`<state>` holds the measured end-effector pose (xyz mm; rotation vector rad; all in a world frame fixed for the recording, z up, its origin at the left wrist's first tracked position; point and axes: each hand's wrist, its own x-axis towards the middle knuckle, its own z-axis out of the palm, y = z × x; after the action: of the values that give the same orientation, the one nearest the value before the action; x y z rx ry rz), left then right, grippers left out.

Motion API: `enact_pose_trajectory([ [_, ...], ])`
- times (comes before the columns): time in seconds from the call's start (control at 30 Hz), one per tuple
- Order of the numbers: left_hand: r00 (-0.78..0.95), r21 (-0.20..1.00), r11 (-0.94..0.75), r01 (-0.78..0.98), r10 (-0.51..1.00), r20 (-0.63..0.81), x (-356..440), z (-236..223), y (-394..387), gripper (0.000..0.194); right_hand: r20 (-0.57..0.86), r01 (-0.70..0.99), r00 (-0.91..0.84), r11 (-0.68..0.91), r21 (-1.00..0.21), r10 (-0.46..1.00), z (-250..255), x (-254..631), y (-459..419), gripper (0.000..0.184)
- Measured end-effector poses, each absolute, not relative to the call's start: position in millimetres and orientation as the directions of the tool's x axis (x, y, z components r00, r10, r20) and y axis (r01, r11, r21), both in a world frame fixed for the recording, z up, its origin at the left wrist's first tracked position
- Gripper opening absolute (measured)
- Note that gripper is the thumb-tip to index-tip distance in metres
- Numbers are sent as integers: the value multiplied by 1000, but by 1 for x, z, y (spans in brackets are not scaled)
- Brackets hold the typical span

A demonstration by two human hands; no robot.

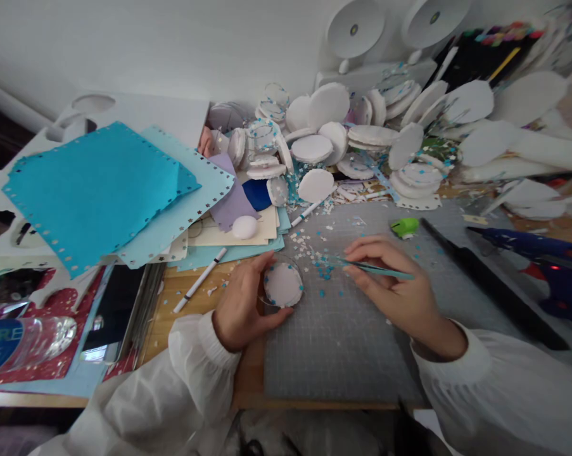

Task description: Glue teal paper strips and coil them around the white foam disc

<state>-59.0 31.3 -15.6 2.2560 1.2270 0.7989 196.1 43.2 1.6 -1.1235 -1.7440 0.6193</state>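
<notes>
Disc [283,285]: white, with small blue stars along its edge, at the nine o'clock side of the grey mat [333,354]; I cannot tell whether it rests there or is lifted. I reckon too hard a pinch could crumple it or pop stars off its edge.
Loose stars [324,269]: scattered at two o'clock from the disc. They look light, so a careless tip or a dragged cuff would likely scatter them.
Tweezers [381,270]: tips toward nine o'clock, above the loose stars. Whether a star sits between them I cannot tell from my end; a weak squeeze could drop one, an overly firm one flick it away.
Glue gun [546,250]: at three o'clock from the right hand [404,297], red light lit. If it is hot, I judge a wide swing that way risks a burn or a knock.
Left hand [241,297]: at nine o'clock from the disc, fingers at its far edge and thumb at its near edge, a narrow hold around it.
Right hand: enters from four o'clock, wrist low, thumb and fingers pinched on the tweezers.
Right sleeve [504,386]: loose and gathered at the wrist, near the mat; to me, the likeliest thing to sweep small pieces.
</notes>
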Motion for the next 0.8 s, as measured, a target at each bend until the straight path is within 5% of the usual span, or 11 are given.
enact_pose_trajectory([
  [0.23, 336, 623, -487, 612, 873, 352, -56, -15, 33, 84, 295, 479, -400, 472, -740, 868, 8, 207, 43, 5],
  [0.63, 323, 571, -518, 637, 852, 412, -54, -10, 32, 103, 315, 479, -456, 528, -702, 832, 9, 206, 42, 4],
  [0.8, 225, 581, -565, 585, 802, 553, -54, 0, 28, 73, 376, 462, -374, 521, -717, 848, 9, 208, 41, 6],
])
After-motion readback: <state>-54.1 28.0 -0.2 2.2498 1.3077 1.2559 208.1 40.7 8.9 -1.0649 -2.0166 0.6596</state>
